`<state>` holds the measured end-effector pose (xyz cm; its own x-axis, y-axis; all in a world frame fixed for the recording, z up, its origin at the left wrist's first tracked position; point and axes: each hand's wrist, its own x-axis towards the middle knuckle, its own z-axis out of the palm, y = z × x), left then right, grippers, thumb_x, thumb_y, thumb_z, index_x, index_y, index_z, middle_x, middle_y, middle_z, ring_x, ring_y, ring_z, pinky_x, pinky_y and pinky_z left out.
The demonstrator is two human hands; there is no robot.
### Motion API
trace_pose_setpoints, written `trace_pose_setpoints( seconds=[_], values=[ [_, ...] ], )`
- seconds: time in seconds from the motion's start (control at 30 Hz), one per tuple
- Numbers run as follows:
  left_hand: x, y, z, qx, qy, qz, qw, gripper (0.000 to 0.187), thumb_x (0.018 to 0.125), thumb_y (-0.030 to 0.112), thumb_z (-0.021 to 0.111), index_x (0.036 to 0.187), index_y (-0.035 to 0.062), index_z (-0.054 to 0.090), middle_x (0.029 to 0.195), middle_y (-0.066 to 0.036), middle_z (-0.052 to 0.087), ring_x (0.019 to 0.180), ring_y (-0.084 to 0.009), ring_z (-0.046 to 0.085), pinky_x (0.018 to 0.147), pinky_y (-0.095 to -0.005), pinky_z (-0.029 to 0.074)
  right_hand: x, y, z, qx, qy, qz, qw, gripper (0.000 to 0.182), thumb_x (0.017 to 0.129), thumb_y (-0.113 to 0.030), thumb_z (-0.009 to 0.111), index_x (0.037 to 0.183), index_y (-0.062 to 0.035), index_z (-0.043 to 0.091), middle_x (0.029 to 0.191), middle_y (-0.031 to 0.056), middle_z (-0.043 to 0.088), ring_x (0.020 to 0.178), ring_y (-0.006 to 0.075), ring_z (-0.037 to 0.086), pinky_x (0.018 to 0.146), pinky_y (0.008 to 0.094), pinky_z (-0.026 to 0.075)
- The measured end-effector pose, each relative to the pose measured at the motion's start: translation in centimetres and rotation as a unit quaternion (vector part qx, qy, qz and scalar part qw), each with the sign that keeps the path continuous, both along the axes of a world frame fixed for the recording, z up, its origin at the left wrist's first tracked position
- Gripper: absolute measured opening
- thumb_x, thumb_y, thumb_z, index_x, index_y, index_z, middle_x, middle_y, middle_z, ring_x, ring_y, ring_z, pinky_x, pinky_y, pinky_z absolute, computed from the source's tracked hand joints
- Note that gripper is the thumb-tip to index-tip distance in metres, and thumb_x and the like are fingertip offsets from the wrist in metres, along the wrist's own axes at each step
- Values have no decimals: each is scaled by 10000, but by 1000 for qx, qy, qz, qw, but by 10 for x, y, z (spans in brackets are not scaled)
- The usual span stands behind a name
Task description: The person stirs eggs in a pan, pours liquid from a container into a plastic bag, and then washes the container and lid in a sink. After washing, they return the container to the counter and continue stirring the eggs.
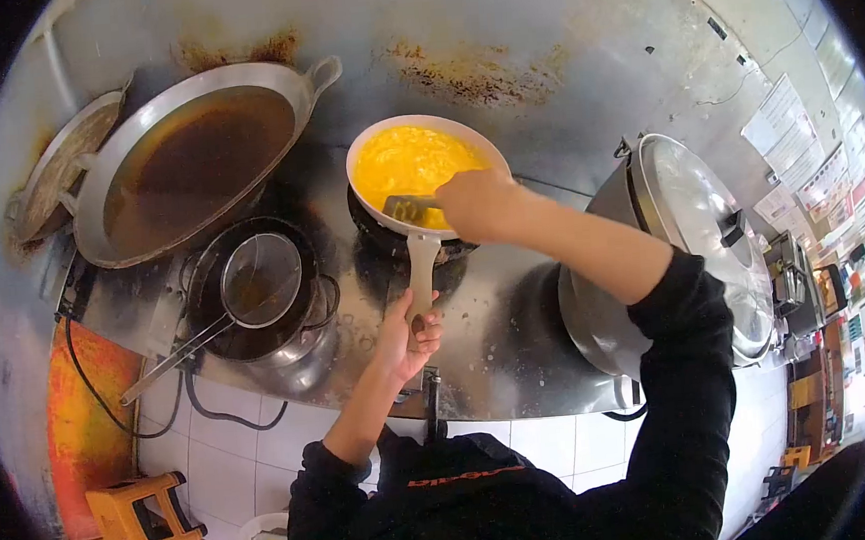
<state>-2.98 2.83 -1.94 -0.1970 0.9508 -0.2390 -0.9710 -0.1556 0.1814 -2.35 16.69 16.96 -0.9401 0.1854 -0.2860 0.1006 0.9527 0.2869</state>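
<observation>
A light-coloured frying pan (497, 157) sits on a dark burner (370, 236), with yellow beaten egg (415, 161) spread across its inside. The egg looks partly set and streaky. My left hand (402, 340) is wrapped around the pan's beige handle (424, 271), which points back towards me. Over the pan's near right rim, my right hand (480, 204) is closed on a spatula. The dark, flat blade of this spatula (406, 209) reaches into the egg near the pan's front edge. My right fingers hide most of its handle.
On the left stands a wide wok (274, 78) of brown oil. Nearer me, a wire strainer (263, 280) rests over a dark pot (321, 323). A large lidded pot (602, 248) stands right of the pan. A yellow stool (139, 516) is on the floor.
</observation>
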Motion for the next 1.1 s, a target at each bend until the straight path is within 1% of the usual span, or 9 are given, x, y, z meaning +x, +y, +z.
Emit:
trace_pose_setpoints(
  seconds=[0.17, 0.27, 0.37, 0.53, 0.6, 0.67, 0.87, 0.97, 1.1],
  values=[
    [0, 0, 4, -11, 7, 5, 1000, 360, 895, 356, 303, 1007, 48, 452, 630, 4, 374, 435, -49, 291, 347, -163, 235, -21, -8, -34, -8, 70, 9, 997, 117, 673, -68, 550, 754, -21, 620, 749, 137, 615, 691, 253, 614, 584, 348, 488],
    [-1, 1, -3, 11, 2, -5, 1000, 336, 869, 381, 371, 986, 77, 454, 627, 8, 401, 437, -54, 319, 352, -180, 251, -43, 2, -62, 14, 63, 22, 998, 119, 687, -84, 547, 765, -46, 629, 764, 123, 619, 688, 241, 616, 566, 343, 487],
    [-2, 0, -2, 15, 13, -12, 1000, 341, 872, 385, 358, 988, 79, 452, 630, 3, 402, 440, -56, 318, 354, -180, 252, -78, 28, -101, 78, 40, -57, 995, 159, 729, -145, 543, 844, -103, 644, 844, 77, 626, 762, 192, 612, 592, 304, 489],
    [-1, 0, -3, 20, 5, -13, 1000, 339, 877, 382, 344, 986, 79, 452, 631, 1, 399, 446, -60, 317, 361, -187, 255, -69, 73, -66, 88, 142, -109, 980, 197, 754, -185, 513, 886, -103, 635, 903, 82, 618, 828, 202, 602, 621, 326, 489],
    [-2, 0, -1, 16, 4, -12, 1000, 334, 878, 378, 342, 982, 80, 452, 632, 1, 397, 446, -61, 316, 364, -188, 256, -64, 98, -29, -14, 125, -221, 967, 218, 756, -184, 506, 904, -70, 618, 943, 128, 599, 890, 248, 579, 699, 360, 475],
    [-2, -1, -1, 11, -1, -11, 1000, 330, 879, 374, 341, 978, 79, 451, 634, 1, 396, 446, -62, 315, 366, -189, 256, -50, 121, -11, -40, 167, -208, 963, 271, 726, -205, 495, 839, 17, 600, 897, 214, 579, 855, 328, 568, 730, 405, 457],
    [-3, 0, 0, 3, -6, -19, 1000, 326, 881, 366, 337, 978, 74, 443, 641, -6, 390, 447, -69, 312, 368, -191, 254, -24, 144, -36, -76, 264, -335, 901, 250, 730, -181, 532, 911, -18, 586, 971, 191, 568, 926, 328, 543, 770, 396, 445],
    [-1, -1, 8, -34, 13, -15, 999, 343, 895, 360, 298, 969, 61, 448, 622, 10, 377, 436, -52, 295, 353, -173, 234, -28, 200, -99, -77, 264, -251, 928, 238, 736, -162, 470, 863, -10, 602, 926, 222, 561, 869, 366, 540, 763, 409, 430],
    [-3, -2, 15, -68, 29, -38, 997, 328, 895, 362, 298, 970, 78, 443, 616, 15, 349, 441, -57, 273, 363, -176, 218, -29, 170, -94, -164, 277, -198, 926, 276, 762, -161, 470, 1000, -65, 570, 949, 213, 557, 862, 360, 540, 760, 398, 426]
  ],
)
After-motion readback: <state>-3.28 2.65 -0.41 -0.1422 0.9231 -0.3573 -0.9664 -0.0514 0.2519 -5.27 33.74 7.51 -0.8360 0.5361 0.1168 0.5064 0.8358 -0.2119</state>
